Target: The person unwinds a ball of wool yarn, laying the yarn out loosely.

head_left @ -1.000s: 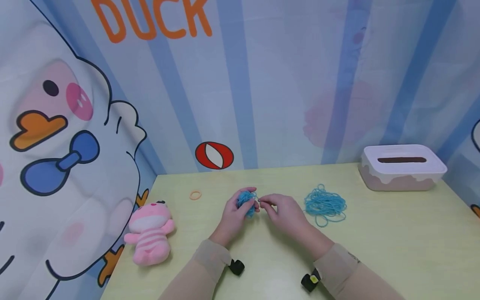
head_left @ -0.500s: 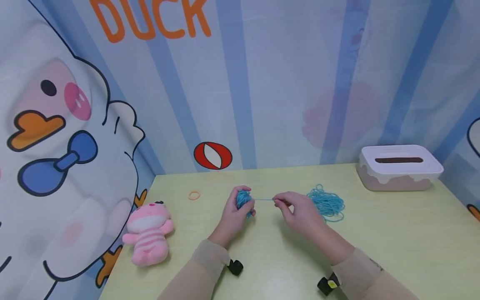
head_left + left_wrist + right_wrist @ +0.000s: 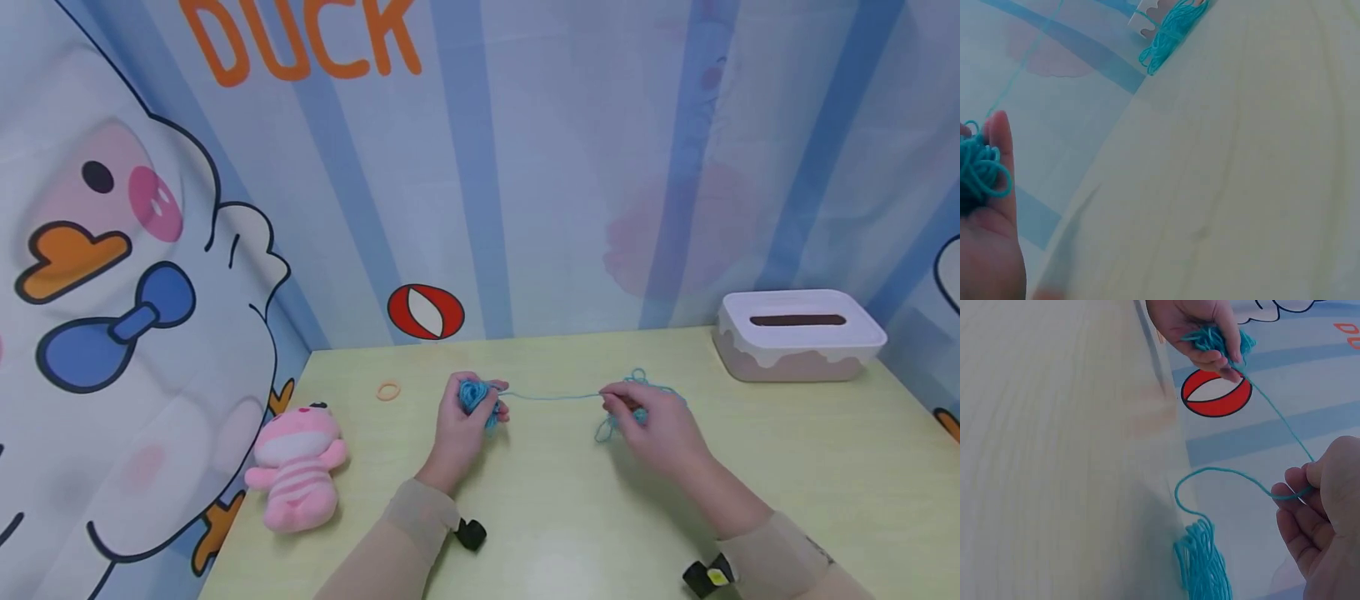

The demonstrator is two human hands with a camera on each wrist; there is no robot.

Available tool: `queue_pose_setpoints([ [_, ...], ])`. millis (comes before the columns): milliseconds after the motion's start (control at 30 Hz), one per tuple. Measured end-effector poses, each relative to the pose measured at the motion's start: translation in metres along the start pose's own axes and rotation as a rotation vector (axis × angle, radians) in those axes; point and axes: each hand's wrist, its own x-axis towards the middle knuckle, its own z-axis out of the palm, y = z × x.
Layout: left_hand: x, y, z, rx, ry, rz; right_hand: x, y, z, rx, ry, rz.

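A pink stuffed toy lies on the table at the far left, and a small peach-coloured ring lies between it and the hands. Next, the left hand holds a bundle of yarn, with its fingers and thumb curled round it. From there, one strand goes sideways, almost straight with a little sag, to the right hand. That hand pinches the strand between thumb and finger. The loose yarn pile is on the table, just behind and partly hidden by the right hand, so that hand is much nearer to it. In the right wrist view, a curvy bit of strand joins the pinch to the pile, and the pile's long loops run roughly left to right. All the yarn is bright blue-green, thin and loopy. The bundle looks round and messy; the pile looks looser.
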Motion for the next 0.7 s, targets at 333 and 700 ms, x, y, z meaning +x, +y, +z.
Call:
queue_pose_setpoints([
  [333, -0.004, 0.005, -0.003, 0.034, 0.024, -0.037, -0.008, 0.026, -0.035, -0.085, -0.001, 0.148],
  [700, -0.002, 0.004, -0.002, -0.001, 0.009, 0.011, -0.018, 0.055, -0.056, -0.203, -0.164, 0.350],
])
